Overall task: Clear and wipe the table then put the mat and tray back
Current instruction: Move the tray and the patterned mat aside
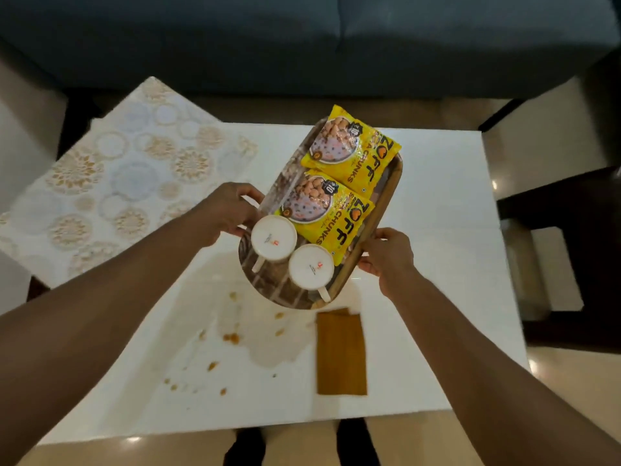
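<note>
Both hands grip the tray (361,243): left hand (228,213) fingers curl over its left rim, right hand (389,255) fingers clamp its right rim, above the stained counter (437,213).

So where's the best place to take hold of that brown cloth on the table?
Pinch the cloth at its near short edge, coming from above on the person's side. It lies flat and folded, and its far end sits close under the held tray beside the spill.
</note>
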